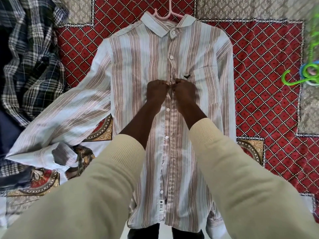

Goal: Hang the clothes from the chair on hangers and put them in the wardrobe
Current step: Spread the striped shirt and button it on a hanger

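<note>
At the bedspread's point(259, 69) left edge I see a heap of dark plaid clothes point(29, 54), its folds reaching the spread-out sleeve of the striped shirt point(138, 69). That shirt lies flat, front up, down the middle of the bedspread, on a pink hanger point(165, 14) whose hook pokes out above the collar toward the far edge. My left hand point(156, 94) and right hand point(183, 93), knuckles nearly touching, both pinch the button placket at chest height with curled fingers; my cream sleeves point(110, 178) hide the shirt's lower sides. Near the right edge lie green and blue hangers point(309, 75), well apart from the shirt.
</note>
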